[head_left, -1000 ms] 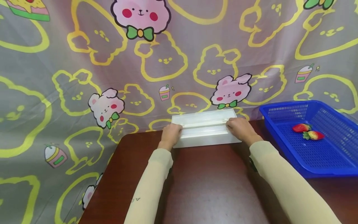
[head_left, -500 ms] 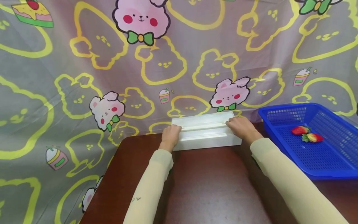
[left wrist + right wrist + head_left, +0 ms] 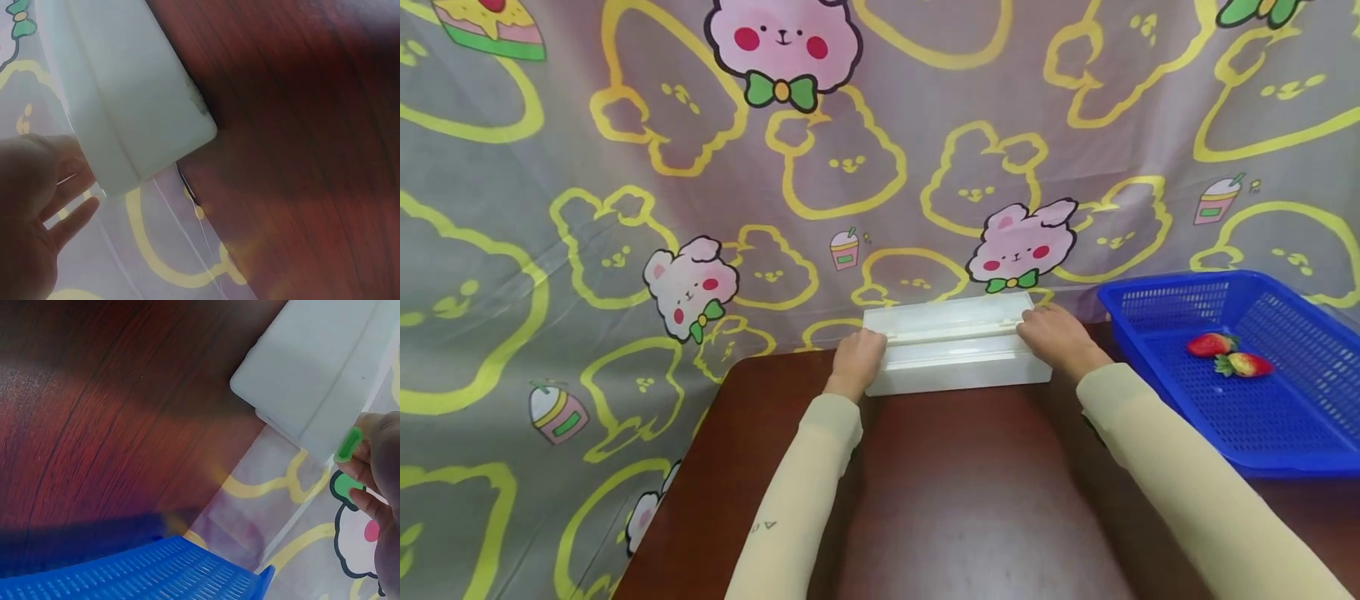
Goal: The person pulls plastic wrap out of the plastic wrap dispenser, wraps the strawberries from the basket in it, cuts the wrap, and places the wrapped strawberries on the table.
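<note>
A long white box (image 3: pixel 958 379) stands at the far edge of the brown table, with a pale bar (image 3: pixel 951 336) running lengthwise across its top. My left hand (image 3: pixel 857 360) grips the left end at the level of that bar, fingers curled. At the opposite end, my right hand (image 3: pixel 1060 340) holds on in the same way. The left wrist view shows loosely bent lower fingers (image 3: pixel 78 219) beside the box's end; the thumb's contact is hidden. A small green piece (image 3: pixel 349 445) shows at my right fingertips in the right wrist view.
To the right is a blue plastic basket (image 3: pixel 1157 400) holding two strawberries (image 3: pixel 1243 364). A patterned cloth (image 3: pixel 880 150) hangs directly behind the brown table (image 3: pixel 970 483). The basket's side lies close to my right forearm.
The head view sways slightly. Both hands keep their hold at the ends of the box, and the box stays in place.
</note>
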{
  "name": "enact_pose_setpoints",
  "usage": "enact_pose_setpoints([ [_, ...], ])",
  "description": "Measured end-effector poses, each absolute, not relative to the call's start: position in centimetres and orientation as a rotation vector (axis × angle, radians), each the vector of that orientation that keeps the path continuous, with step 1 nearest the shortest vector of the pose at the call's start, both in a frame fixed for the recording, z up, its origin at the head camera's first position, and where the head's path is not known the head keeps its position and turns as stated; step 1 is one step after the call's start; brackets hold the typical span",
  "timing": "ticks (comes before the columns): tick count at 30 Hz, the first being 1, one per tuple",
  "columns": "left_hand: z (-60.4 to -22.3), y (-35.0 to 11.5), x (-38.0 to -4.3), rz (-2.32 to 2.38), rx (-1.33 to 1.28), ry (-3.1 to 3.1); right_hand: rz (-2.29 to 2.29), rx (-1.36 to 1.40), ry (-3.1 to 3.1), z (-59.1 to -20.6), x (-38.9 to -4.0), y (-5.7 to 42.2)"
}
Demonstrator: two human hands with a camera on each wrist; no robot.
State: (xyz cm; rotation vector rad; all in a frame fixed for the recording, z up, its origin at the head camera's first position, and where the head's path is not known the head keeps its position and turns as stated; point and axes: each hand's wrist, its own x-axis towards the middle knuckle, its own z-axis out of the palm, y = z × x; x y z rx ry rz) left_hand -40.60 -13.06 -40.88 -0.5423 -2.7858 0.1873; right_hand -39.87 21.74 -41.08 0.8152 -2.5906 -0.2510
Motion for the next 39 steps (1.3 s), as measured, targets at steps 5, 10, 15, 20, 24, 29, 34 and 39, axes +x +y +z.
enact_pose_setpoints([
  [5, -40.8, -13.4, -40.4, 0.197, -0.589, -2.760, -0.262, 0.797, -2.624, -40.7, -39.6, 21.8],
  [10, -40.4, -13.7, -40.0, 0.152, -0.629, -2.728, -0.235, 0.758, -2.679, -40.4, -39.2, 21.8],
  [15, -40.2, -13.8, -39.7, 0.133, -0.642, -2.711, -0.211, 0.754, -2.700, -39.8, -38.7, 22.1],
  [20, -40.2, -14.0, -39.4, 0.104, -0.647, -2.708, -0.199, 0.774, -2.682, -39.9, -38.3, 22.3],
  [24, -40.1, -14.3, -39.1, 0.072, -0.650, -2.702, -0.189, 0.766, -2.678, -39.8, -37.9, 22.4],
  [29, -40.1, -14.5, -38.8, 0.064, -0.671, -2.690, -0.179, 0.743, -2.644, -39.9, -37.5, 22.7],
  [34, -40.0, -14.8, -38.3, 0.064, -0.689, -2.653, -0.161, 0.734, -2.604, -39.7, -37.0, 22.8],
  [39, -39.8, -15.1, -37.6, 0.065, -0.703, -2.617, -0.147, 0.742, -2.578, -39.5, -36.6, 22.8],
])
